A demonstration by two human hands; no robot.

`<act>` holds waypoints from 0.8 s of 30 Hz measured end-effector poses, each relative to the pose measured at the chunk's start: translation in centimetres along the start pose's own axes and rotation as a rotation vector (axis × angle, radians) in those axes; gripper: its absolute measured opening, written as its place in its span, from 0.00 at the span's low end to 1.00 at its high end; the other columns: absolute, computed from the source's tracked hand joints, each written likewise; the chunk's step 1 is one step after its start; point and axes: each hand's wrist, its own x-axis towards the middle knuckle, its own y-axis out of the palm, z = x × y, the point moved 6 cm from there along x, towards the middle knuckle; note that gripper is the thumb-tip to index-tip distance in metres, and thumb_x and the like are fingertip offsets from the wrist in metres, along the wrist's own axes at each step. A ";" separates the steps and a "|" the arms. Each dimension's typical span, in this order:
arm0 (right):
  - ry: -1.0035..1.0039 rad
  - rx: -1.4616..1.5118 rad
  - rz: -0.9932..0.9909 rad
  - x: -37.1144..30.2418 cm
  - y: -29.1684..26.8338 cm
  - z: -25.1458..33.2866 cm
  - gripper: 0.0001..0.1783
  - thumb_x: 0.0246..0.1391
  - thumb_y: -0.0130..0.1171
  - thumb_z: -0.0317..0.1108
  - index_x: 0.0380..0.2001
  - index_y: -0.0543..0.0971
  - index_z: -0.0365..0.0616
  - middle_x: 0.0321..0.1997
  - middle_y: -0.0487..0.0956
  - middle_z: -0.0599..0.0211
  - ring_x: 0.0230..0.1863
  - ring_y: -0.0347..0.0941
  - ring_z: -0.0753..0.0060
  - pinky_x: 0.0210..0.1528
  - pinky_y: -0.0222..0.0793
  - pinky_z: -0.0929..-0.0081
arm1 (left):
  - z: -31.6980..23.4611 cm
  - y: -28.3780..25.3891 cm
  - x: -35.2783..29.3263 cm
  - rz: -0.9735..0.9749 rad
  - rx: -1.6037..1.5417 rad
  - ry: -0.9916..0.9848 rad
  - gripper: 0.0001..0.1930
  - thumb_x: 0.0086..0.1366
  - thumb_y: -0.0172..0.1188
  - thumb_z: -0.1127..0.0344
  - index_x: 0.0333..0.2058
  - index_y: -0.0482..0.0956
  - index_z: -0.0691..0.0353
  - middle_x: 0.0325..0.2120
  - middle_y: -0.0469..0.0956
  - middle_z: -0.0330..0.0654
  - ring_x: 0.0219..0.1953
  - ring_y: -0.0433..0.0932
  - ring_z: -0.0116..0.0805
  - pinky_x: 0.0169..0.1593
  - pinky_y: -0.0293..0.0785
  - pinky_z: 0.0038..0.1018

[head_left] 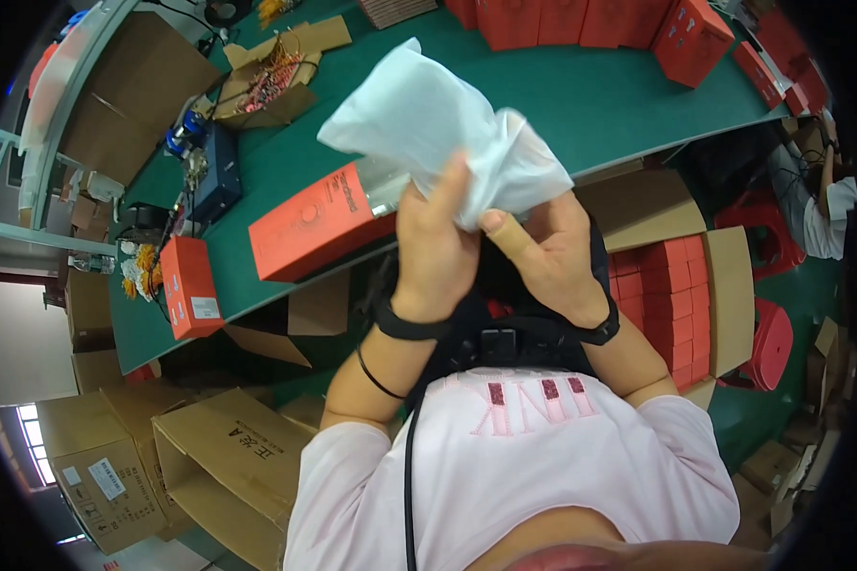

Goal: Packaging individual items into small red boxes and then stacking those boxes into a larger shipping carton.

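A soft white plastic bag [438,105] is held up over the front edge of the green table. My left hand [433,243] closes on its lower left side, thumb pressed on the front. At the bag's lower right corner, my right hand [552,252] pinches the crumpled plastic between thumb and fingers. What the bag contains is hidden. Just left of my left hand lies a long red box [309,224] on the table, its right end open and showing a clear and silvery lining.
A smaller red box [190,285] lies at the table's left edge, near a blue device [217,176]. Red boxes [562,24] line the far side. On the right, an open carton [730,300] holds several red boxes beside a red stool [771,347]. Cartons [224,447] stand lower left.
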 end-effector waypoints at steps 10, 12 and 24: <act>-0.645 -1.029 -0.205 -1.3 -2.7 7.0 0.39 0.45 0.78 0.40 0.58 0.72 0.38 0.67 0.65 0.48 0.38 0.74 0.70 0.40 0.75 0.79 | -4.2 -2.5 2.1 -0.154 -0.193 0.054 0.25 0.73 0.53 0.51 0.61 0.67 0.57 0.58 0.73 0.42 0.63 0.68 0.42 0.64 0.65 0.48; -0.685 -0.964 -0.132 0.3 -0.8 6.1 0.30 0.45 0.77 0.37 0.50 0.77 0.38 0.53 0.77 0.55 0.35 0.73 0.72 0.36 0.73 0.79 | -3.3 -1.9 1.8 -0.156 -0.189 -0.006 0.23 0.72 0.55 0.55 0.60 0.68 0.57 0.57 0.73 0.42 0.62 0.68 0.41 0.64 0.66 0.47; -0.545 -0.708 -0.431 -0.3 -4.9 8.5 0.11 0.58 0.64 0.26 0.41 0.74 0.38 0.60 0.71 0.50 0.45 0.75 0.70 0.49 0.70 0.76 | -4.4 -3.5 2.0 -0.193 -0.210 0.043 0.18 0.72 0.56 0.61 0.56 0.71 0.60 0.53 0.76 0.43 0.57 0.73 0.41 0.63 0.68 0.42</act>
